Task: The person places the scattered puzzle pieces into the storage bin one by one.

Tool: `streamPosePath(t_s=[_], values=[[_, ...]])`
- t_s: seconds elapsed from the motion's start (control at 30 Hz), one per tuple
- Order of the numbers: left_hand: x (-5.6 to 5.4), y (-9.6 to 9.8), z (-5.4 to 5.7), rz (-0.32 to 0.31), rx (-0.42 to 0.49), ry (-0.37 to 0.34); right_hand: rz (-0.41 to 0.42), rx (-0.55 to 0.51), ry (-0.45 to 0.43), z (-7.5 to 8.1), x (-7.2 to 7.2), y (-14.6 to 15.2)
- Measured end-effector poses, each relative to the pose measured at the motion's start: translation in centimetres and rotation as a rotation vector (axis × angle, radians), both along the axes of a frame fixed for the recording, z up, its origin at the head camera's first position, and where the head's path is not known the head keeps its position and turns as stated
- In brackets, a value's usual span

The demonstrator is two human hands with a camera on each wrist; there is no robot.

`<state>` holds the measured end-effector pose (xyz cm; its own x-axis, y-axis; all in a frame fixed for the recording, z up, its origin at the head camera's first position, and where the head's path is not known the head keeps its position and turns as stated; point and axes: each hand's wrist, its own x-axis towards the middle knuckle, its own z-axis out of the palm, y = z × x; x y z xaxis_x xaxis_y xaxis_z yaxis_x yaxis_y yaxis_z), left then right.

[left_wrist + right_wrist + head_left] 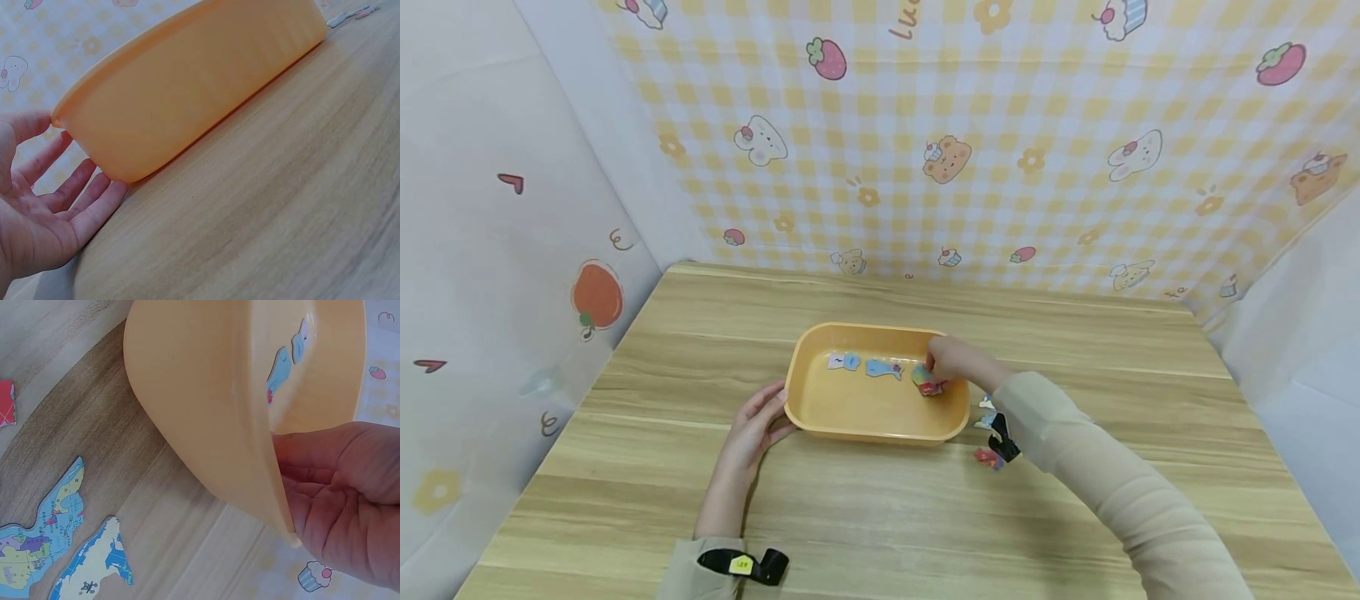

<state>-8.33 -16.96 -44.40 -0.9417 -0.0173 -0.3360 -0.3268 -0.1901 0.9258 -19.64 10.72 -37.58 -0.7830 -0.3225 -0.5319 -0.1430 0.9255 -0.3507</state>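
Note:
A yellow plastic basin [857, 423] stands on the wooden table. At its left end is my left hand [758, 421], fingers spread and fingertips against the outer wall, the thumb side at the rim in the left wrist view. My right hand [953, 358] reaches over the right rim, its curled fingers pinching a multicoloured puzzle piece [922, 379] low inside the basin. The right wrist view hides those fingertips behind the wall. Left of that piece lie a blue fish-shaped puzzle piece [880, 368] and a smaller white-and-blue piece [842, 362] on the basin floor.
Outside the basin's right end, partly under the right forearm, lie a red puzzle piece [988, 457], a blue-and-yellow map puzzle piece [47, 534] and a white-and-blue map puzzle piece [94, 562]. A checked cloth backdrop [895, 225] rises behind the table [880, 517].

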Motion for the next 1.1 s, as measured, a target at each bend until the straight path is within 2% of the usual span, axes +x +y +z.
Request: streamPosePath(t_s=[0.17,0.3,0.43,0.53,0.57,0.67,0.77,0.87,1.1], values=[[0.0,0.1,0.0,0.003,0.002,-0.007,0.047,0.037,0.04,0.0,-0.1,0.0],[0.0,0.1,-0.1,0.01,-0.002,-0.019,0.08,0.039,0.073,-1.4,-0.8,0.5],[0.0,0.1,-0.2,0.008,-0.009,-0.019,0.134,-0.086,0.169,-7.8,-4.5,2.8],[0.0,0.1,-0.1,0.005,-0.005,-0.014,0.091,-0.18,0.136,-8.7,-5.8,3.5],[0.0,0.1,-0.1,0.004,-0.003,-0.011,0.063,-0.22,0.111,-7.4,-5.3,3.4],[0.0,0.1,0.0,0.0,-0.001,0.001,-0.018,-0.288,0.062,-2.0,-2.9,2.5],[0.0,-0.1,-0.1,-0.002,0.002,0.011,-0.009,-0.367,0.121,0.6,-1.6,2.7],[-0.1,-0.1,-0.1,-0.004,0.005,0.014,0.017,-0.404,0.19,1.5,-1.2,3.4],[-0.1,-0.1,-0.3,-0.007,0.012,0.009,-0.028,-0.443,0.22,1.5,-1.4,5.1]])
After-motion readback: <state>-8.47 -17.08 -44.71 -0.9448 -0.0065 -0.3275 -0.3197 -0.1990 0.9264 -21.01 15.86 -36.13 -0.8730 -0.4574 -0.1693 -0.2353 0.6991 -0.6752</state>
